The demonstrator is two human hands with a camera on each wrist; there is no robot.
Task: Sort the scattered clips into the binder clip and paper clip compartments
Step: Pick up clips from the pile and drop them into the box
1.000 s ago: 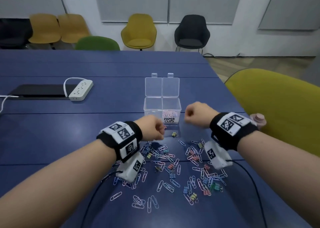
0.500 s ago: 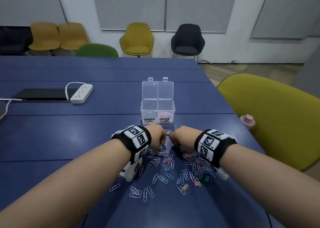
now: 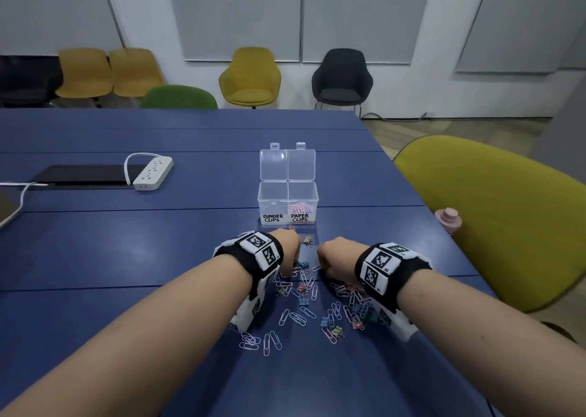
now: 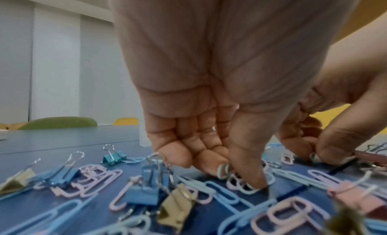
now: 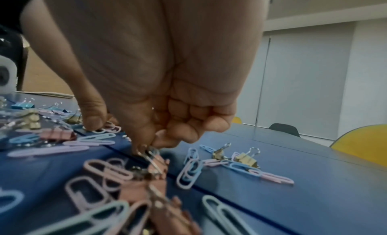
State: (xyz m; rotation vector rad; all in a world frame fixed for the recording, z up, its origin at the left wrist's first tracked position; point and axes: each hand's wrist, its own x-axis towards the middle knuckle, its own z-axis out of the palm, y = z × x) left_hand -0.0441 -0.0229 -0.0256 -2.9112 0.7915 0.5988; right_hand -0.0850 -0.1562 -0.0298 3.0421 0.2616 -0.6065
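Observation:
A clear two-part box (image 3: 288, 194) stands open, labelled binder clips on the left and paper clips on the right; pink paper clips lie in the right part. Scattered clips (image 3: 306, 305) of both kinds cover the blue table in front of it. My left hand (image 4: 234, 174) is down in the pile, its thumb and forefinger pinching a pale paper clip (image 4: 223, 171). My right hand (image 5: 150, 146) pinches the wire handle of a pink binder clip (image 5: 156, 164) that rests on the table. In the head view both hands (image 3: 287, 251) (image 3: 333, 258) show only their backs.
A white power strip (image 3: 153, 174) and a dark tablet (image 3: 82, 175) lie at the far left. A yellow chair (image 3: 494, 213) stands close on the right, with a small pink bottle cap (image 3: 448, 218) at the table edge. More chairs line the far wall.
Both hands have come down from just in front of the box and back toward me into the clip pile, and their fingertips now pinch clips.

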